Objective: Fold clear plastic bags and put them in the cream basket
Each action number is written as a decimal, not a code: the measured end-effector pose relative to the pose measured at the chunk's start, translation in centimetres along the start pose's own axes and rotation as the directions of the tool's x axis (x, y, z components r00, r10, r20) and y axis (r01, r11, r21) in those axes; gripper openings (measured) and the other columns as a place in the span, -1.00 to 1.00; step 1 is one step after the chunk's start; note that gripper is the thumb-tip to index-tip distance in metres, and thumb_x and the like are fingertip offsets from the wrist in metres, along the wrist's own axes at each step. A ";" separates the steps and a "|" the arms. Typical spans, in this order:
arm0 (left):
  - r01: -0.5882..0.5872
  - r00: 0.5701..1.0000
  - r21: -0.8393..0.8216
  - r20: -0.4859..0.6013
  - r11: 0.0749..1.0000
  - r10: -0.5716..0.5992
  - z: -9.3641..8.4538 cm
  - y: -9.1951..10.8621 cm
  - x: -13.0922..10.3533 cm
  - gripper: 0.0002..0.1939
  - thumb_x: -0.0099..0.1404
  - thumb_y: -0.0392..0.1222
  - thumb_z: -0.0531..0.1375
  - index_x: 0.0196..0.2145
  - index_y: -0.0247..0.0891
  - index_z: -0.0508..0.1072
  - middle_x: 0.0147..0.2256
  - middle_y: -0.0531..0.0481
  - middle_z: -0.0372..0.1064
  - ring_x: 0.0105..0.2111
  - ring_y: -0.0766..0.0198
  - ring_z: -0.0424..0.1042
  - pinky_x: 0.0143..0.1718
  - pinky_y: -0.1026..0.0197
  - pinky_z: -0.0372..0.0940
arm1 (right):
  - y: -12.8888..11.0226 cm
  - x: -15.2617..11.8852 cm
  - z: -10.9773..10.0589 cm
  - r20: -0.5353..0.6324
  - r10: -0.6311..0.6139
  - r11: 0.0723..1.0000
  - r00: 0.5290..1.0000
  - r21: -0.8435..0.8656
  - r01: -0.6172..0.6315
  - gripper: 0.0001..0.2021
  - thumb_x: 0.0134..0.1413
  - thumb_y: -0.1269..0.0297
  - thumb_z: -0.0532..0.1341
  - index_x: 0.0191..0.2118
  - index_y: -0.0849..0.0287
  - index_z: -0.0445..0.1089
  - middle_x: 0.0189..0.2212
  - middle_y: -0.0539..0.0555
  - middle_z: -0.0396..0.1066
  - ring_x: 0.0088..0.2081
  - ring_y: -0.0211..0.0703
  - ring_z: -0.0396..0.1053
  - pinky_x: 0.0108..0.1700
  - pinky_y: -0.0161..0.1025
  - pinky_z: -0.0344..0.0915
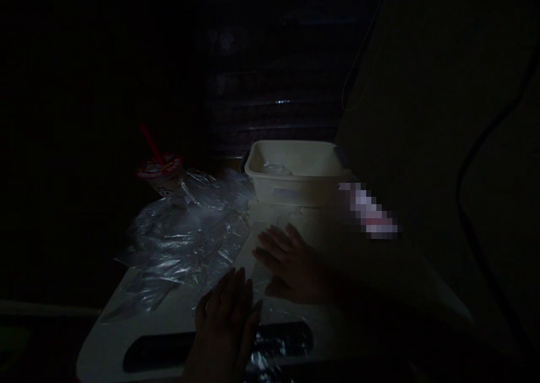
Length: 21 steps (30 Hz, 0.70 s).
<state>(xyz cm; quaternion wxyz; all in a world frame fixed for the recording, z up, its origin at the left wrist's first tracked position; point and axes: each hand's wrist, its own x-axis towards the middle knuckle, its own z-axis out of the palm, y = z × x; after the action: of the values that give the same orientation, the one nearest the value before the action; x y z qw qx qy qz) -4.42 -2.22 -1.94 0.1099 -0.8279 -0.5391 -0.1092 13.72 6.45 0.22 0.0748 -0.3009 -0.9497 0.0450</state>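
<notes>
The scene is very dark. My left hand [228, 312] lies palm down on the pale table [99, 343], near its front edge, fingers stretched forward. My right hand [295, 267] rests flat to the right and a little farther off, its fingers spread and pointing left. Beneath and between the hands is a thin clear plastic sheet or bag [258, 242]; its edges are hard to make out. A heap of crumpled clear plastic bags [181, 242] sits left of the hands. Neither hand grips anything.
Behind the hands stands a cream plastic bin [291, 192] with some clear plastic inside. At the back left is a cup [162, 172] with a red straw. A dark slot [160, 352] runs along the table's front. A dark cable [459, 186] hangs at the right.
</notes>
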 end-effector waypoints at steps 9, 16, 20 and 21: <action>0.020 1.000 -0.012 -0.011 1.000 -0.020 0.2 0.0 -0.1 -0.61 0.15 -0.20 -0.03 -0.04 -0.26 0.21 0.01 -0.13 0.11 0.01 0.06 0.03 -0.18 0.02 0.10 | -0.1 -0.1 0.5 -0.012 -0.012 1.000 1.000 -0.008 0.011 -0.43 -0.03 -0.10 -0.16 0.07 0.10 -0.04 0.12 0.14 -0.15 0.12 0.08 -0.30 0.03 0.15 -0.39; 0.027 1.000 -0.035 0.016 0.999 -0.026 -0.1 0.2 0.1 -0.61 0.16 -0.22 -0.04 -0.03 -0.28 0.19 0.03 -0.13 0.08 0.02 0.07 0.01 -0.16 0.01 0.10 | 0.6 0.1 0.0 -0.017 0.035 0.999 0.999 -0.038 -0.036 -0.46 0.03 -0.02 -0.16 0.09 0.17 -0.06 0.11 0.16 -0.13 0.12 0.05 -0.27 0.04 0.13 -0.36; 0.047 0.999 -0.085 0.030 0.995 -0.045 -0.5 0.2 0.1 -0.59 0.18 -0.25 -0.06 0.02 -0.23 0.11 0.04 -0.09 0.05 0.03 0.11 -0.01 -0.14 0.03 0.09 | 2.1 -0.6 -0.7 -0.083 0.123 0.990 0.989 -0.062 -0.128 -0.54 0.09 0.12 -0.19 0.09 0.17 -0.07 0.12 0.13 -0.13 0.12 -0.01 -0.27 0.04 0.11 -0.31; 0.063 0.998 -0.104 0.025 0.993 -0.061 -0.5 0.2 0.1 -0.58 0.19 -0.25 -0.08 0.04 -0.22 0.06 0.05 -0.08 0.04 0.03 0.13 -0.01 -0.13 0.04 0.09 | 2.8 -1.0 -0.8 -0.109 0.158 0.984 0.981 -0.071 -0.166 -0.56 0.10 0.16 -0.19 0.09 0.19 -0.06 0.11 0.13 -0.11 0.12 -0.03 -0.25 0.04 0.09 -0.30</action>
<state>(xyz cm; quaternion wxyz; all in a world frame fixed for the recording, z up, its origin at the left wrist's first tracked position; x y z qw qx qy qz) -4.21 -2.39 -1.42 0.0570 -0.8165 -0.5594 -0.1314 16.21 8.16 0.57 0.1077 -0.3819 -0.9179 -0.0027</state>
